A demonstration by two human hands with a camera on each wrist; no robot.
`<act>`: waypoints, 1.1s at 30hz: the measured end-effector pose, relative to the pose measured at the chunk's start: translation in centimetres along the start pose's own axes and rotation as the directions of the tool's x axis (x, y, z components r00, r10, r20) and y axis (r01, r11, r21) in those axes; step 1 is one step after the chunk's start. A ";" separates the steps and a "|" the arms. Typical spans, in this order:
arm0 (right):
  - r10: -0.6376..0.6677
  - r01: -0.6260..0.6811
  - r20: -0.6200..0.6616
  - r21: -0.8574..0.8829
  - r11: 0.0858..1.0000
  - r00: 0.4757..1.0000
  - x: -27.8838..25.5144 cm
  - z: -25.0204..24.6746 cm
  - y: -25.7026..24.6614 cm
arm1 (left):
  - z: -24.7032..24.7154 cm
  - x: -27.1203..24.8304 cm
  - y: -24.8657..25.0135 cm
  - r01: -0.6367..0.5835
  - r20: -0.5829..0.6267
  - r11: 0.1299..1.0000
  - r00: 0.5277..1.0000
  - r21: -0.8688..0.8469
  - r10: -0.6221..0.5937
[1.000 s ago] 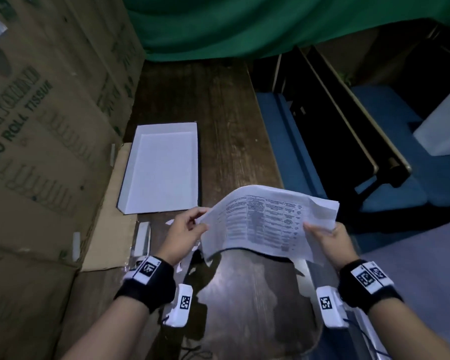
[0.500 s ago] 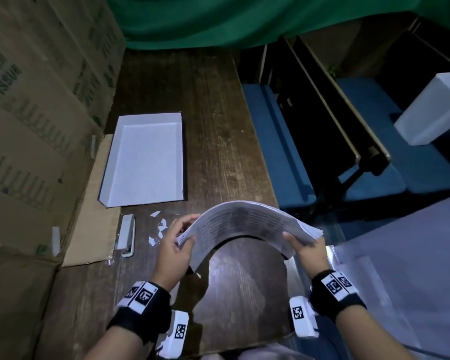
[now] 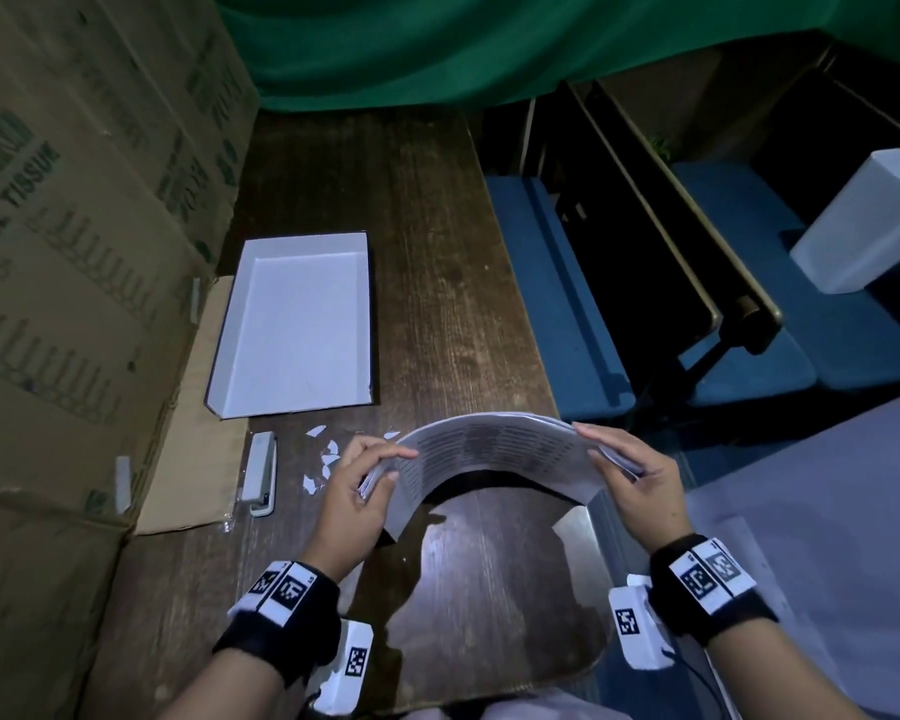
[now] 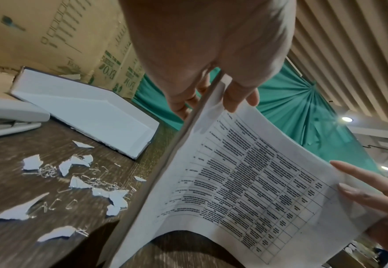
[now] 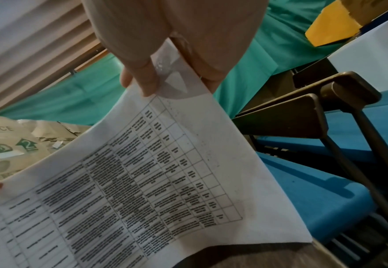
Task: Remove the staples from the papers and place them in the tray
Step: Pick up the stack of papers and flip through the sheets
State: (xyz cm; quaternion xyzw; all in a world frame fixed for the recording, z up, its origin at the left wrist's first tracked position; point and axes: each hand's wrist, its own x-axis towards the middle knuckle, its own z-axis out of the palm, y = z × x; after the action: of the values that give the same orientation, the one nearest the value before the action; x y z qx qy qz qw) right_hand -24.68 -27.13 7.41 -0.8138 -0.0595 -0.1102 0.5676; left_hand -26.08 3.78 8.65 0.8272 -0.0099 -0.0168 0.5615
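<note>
A stack of printed papers (image 3: pixel 494 449) arches upward above the wooden desk, held at both short ends. My left hand (image 3: pixel 372 472) pinches its left end, thumb on top (image 4: pixel 238 98). My right hand (image 3: pixel 619 459) grips the right end, thumb above and fingers below (image 5: pixel 142 79). The printed table on the papers (image 4: pixel 245 181) faces the wrist cameras. The white tray (image 3: pixel 297 324) lies on the desk, far left of the papers, and looks bare inside. Loose staples (image 4: pixel 48 171) and torn paper scraps (image 3: pixel 323 459) lie on the desk left of my left hand.
A white stapler (image 3: pixel 258 472) lies left of the scraps, beside a cardboard flap (image 3: pixel 188 407). Big cardboard boxes (image 3: pixel 74 226) wall the left side. The desk's right edge (image 3: pixel 520 304) drops to blue seats (image 3: pixel 567 304). A green curtain (image 3: pixel 437 44) hangs behind.
Both hands have lowered the papers and pushed the ends closer, so the sheets bow into a tighter arch. The head view has shifted, showing the stapler and scraps.
</note>
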 end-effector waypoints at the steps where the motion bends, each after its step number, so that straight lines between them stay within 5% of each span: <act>1: 0.023 -0.023 -0.011 0.003 1.000 1.000 0.0 0.1 0.0 | 0.0 0.1 -0.1 0.002 -0.010 1.000 1.000 0.002 -0.002; 10: 0.061 -0.043 -0.128 0.143 0.989 0.990 0.4 1.0 -1.0 | -0.3 0.6 0.3 -0.105 -0.099 0.994 0.989 0.038 0.108; 18: 0.070 -0.062 -0.113 0.070 0.996 0.991 0.7 1.7 -1.2 | -0.3 0.9 -1.0 -0.089 -0.087 0.992 0.992 0.094 0.097; 21: 0.093 -0.100 -0.078 -0.084 0.991 0.993 2.0 0.4 -1.2 | -1.1 2.1 0.5 -0.117 -0.072 0.987 0.990 0.108 0.125; 24: 0.235 -0.194 0.060 -0.388 0.901 0.970 4.4 -1.8 -0.9 | -2.3 4.0 3.3 -0.231 0.060 0.953 0.973 0.196 0.223; 27: 0.364 -0.149 0.260 -0.594 0.791 0.894 6.7 -2.1 -2.6 | -3.4 5.9 7.1 -0.373 0.292 0.882 0.911 0.288 0.290; 33: 0.140 0.069 0.547 -0.344 0.937 0.825 8.9 3.5 -9.9 | -2.9 8.1 13.5 -0.585 0.540 0.734 0.763 0.345 0.355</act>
State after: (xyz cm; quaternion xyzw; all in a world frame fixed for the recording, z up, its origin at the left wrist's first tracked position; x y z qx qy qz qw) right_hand -17.89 -20.65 17.49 -0.8981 -0.1884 0.1366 0.3732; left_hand -17.83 1.16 22.14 0.8846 -0.3550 -0.0531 0.2977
